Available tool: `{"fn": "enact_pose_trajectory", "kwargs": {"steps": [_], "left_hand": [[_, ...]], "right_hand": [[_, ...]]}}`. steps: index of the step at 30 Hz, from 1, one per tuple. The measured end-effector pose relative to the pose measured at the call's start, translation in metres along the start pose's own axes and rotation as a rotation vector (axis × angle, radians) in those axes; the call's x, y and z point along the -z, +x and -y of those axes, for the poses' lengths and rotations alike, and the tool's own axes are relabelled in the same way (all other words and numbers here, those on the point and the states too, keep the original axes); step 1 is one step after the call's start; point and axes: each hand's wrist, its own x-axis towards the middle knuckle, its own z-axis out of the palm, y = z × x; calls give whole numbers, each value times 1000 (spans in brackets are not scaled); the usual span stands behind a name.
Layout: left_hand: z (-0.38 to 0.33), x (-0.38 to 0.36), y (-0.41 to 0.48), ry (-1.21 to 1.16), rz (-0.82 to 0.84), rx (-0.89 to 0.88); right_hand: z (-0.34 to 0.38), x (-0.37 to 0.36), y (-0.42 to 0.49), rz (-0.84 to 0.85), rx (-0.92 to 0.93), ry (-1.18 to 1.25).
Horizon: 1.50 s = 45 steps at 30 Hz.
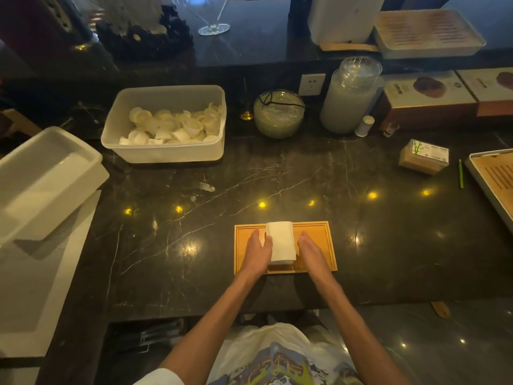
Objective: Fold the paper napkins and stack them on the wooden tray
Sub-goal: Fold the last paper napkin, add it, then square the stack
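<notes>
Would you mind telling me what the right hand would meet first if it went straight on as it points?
Probably the far rim of the wooden tray, just ahead of the right hand; depth is unclear, so it may graze the napkin stack first.

White napkins (281, 243), orange-brown tray (322, 232)

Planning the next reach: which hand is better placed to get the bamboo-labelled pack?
Probably right. The right hand lies on the pack side of the napkin stack; the left hand would have to cross over it.
</notes>
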Motion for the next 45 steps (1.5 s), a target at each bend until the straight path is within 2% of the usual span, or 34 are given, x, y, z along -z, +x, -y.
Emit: {"fn": "enact_pose_trajectory", "kwargs": {"steps": [4, 15, 17, 20, 22, 27, 30, 34, 37, 40, 43, 45], "left_hand": [[-3, -12, -6, -23, 100, -38], [-4, -18, -9, -69, 160, -38], [-4, -18, -11, -4, 134, -75], [3, -12, -13, 216, 45, -266], [11, -5, -12, 301, 48, -318], [24, 15, -3, 353, 178, -288], [24, 18, 2, 361, 207, -265], [25, 18, 6, 348, 242, -235], [26, 17, 7, 328, 241, -256], [23, 17, 7, 161, 257, -221], [21, 18, 5, -19, 263, -58], [23, 17, 6, -102, 293, 17]], "right_hand": [[2, -13, 1, 133, -32, 128], [0, -21, 3, 188, -35, 84], [-1, -20, 4, 184, 0, 59], [-4, -8, 3, 119, 117, 41], [-8, 7, 4, 75, 191, 21], [-6, 32, 13, 179, 240, -163], [-6, 31, 20, 261, 251, -256], [-14, 30, 26, 284, 216, -299], [-15, 31, 25, 281, 204, -259], [-17, 32, 25, 248, 164, -159], [-15, 30, 27, 180, -31, 91], [-12, 25, 25, 225, -136, 296]]}}
